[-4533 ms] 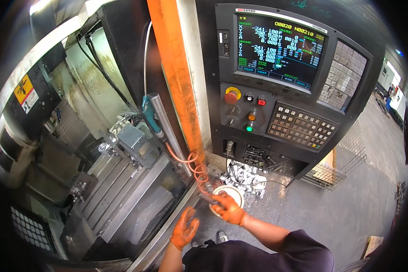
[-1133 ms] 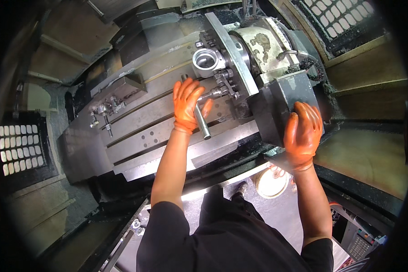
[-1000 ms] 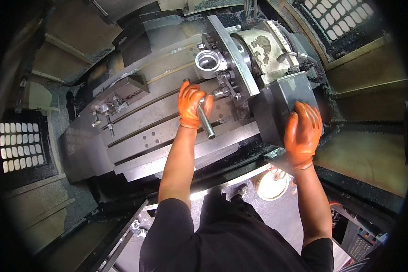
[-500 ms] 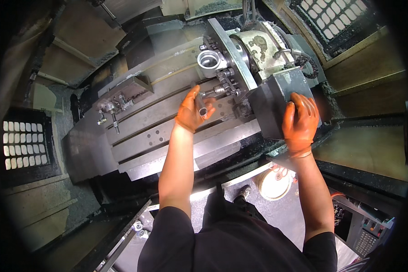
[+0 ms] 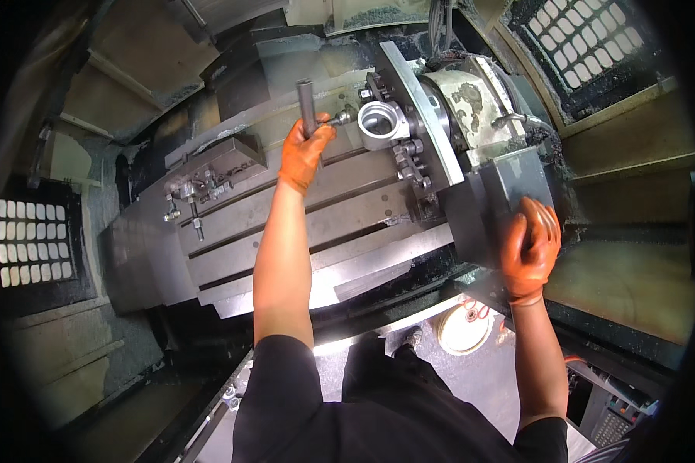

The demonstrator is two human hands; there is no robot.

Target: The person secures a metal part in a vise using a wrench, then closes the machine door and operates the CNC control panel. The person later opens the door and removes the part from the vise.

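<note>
My left hand (image 5: pixel 305 150), in an orange glove, grips a dark metal wrench handle (image 5: pixel 306 104) that stands upright just left of a shiny round metal workpiece (image 5: pixel 379 123). The workpiece is clamped on a grey fixture plate (image 5: pixel 421 116) of a rotary unit. My right hand (image 5: pixel 529 247), also gloved in orange, rests curled over the front edge of the dark grey rotary unit housing (image 5: pixel 502 189). Both forearms reach up from the lower edge over the slotted machine table (image 5: pixel 324 224).
A small clamp block with studs (image 5: pixel 208 174) sits on the table's left end. White grilles (image 5: pixel 35 239) are at the far left and upper right (image 5: pixel 587 38). A round pale container (image 5: pixel 463 330) lies on the floor below the table.
My left hand has lifted from the table's middle up to the workpiece, and the wrench now stands upright. My right hand slid lower on the housing. Earlier I stood outside at the control panel.
</note>
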